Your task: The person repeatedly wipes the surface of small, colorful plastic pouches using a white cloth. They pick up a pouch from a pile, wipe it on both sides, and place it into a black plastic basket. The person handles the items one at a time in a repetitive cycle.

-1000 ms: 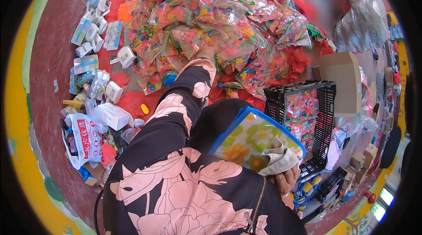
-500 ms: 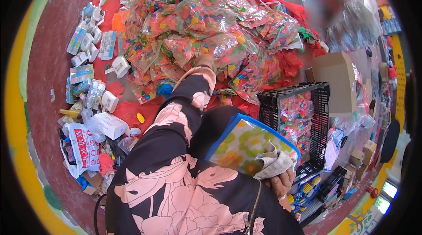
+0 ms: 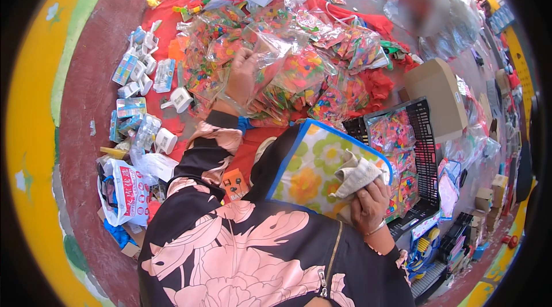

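Over the pile my left hand (image 3: 244, 74) has its fingers pinched on the edge of a clear plastic bag (image 3: 279, 45). Around it lie many clear bags of small bright multicoloured pieces (image 3: 345, 51), heaped on a red cloth (image 3: 260, 141). My right hand (image 3: 372, 206), with a bangle at its wrist, is closed on a crumpled off-white cloth (image 3: 353, 175). That cloth rests on a flowered mat with a blue border (image 3: 316, 183), which lies across my lap.
A black plastic crate (image 3: 424, 152) with similar bags inside stands at my right, an open cardboard box (image 3: 438, 97) behind it. White plastic items and packs (image 3: 138, 74) line the left side, near a white carrier bag (image 3: 125, 192). An orange box (image 3: 235, 184) sits by my left arm.
My left hand has drawn back slightly from the heap and now shows clearly with a bag in its fingers. My right hand has moved up over the mat with the cloth. The view has shifted.
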Demonstrator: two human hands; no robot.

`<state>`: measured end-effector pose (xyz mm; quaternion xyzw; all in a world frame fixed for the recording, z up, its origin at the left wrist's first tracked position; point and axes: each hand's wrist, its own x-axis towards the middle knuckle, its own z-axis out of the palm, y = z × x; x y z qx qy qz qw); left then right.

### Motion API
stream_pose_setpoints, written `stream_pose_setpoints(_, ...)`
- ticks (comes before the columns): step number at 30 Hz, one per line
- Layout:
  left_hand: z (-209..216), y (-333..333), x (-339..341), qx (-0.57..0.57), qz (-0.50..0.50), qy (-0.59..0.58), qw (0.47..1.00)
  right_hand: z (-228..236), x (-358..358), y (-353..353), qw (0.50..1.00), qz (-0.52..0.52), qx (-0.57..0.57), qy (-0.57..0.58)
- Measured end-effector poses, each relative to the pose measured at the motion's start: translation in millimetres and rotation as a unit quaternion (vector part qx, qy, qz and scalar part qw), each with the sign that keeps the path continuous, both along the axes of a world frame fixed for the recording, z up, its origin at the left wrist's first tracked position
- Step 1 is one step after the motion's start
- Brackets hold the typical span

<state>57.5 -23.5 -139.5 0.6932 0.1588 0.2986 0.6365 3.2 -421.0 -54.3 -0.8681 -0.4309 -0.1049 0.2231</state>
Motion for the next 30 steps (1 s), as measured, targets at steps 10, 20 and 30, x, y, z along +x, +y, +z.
stream_pose_setpoints(10,150.4,-45.3,-77.5,-0.134,-0.178,-0.209,0.952,53.6,-8.9,-22.4,0.928,0.051,0.199,0.31)
stream_pose_setpoints(20,179.7,-132.6,-95.5,-0.306,-0.466,-0.055,0.829,122.6,11.2,-21.4,0.625,0.296,0.236,0.683)
stream_pose_setpoints(30,171.8,-145.5,-91.7,-0.274,-0.514,-0.007,0.813,126.0,-6.5,-47.8,0.637,0.121,0.363,0.67)
